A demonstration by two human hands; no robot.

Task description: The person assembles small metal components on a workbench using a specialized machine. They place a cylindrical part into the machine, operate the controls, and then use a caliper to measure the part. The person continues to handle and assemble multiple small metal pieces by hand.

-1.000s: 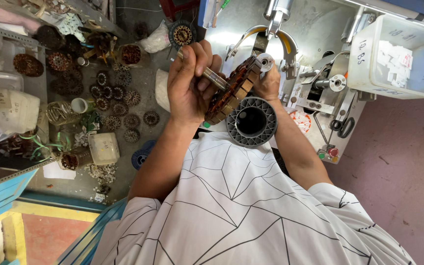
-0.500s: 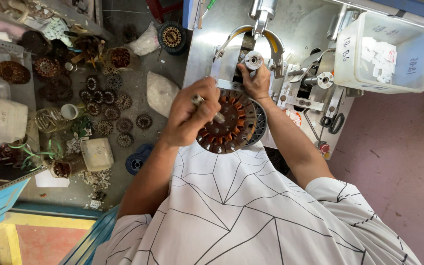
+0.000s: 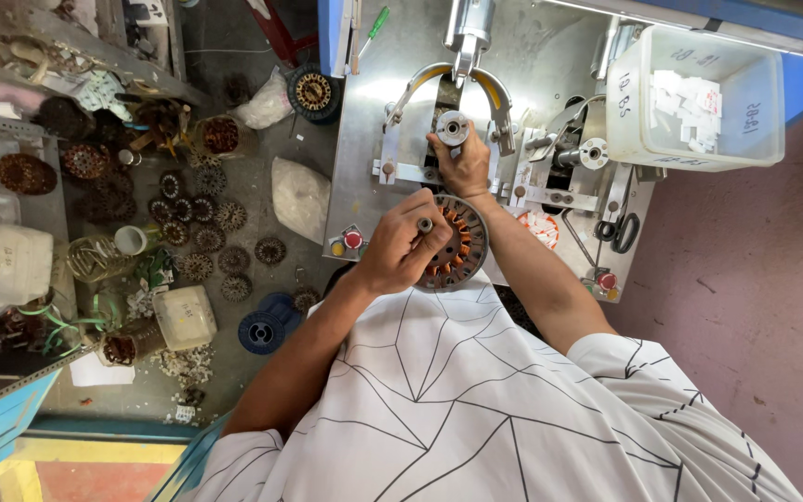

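The left hand (image 3: 401, 251) gripped a small tool against the stator (image 3: 453, 244). The right hand (image 3: 462, 163) pinched the machine's spindle (image 3: 453, 127). A slip could probably nick the copper windings.

— How many hands do you count?
— Two, and one wound stator (image 3: 457, 246) between them.
— Buttons on the worktop (image 3: 364, 139)?
— Two red buttons (image 3: 353, 239), one yellow button (image 3: 336, 248).
— Containers?
— One white plastic bin (image 3: 704, 98), one blue spool (image 3: 260, 330).
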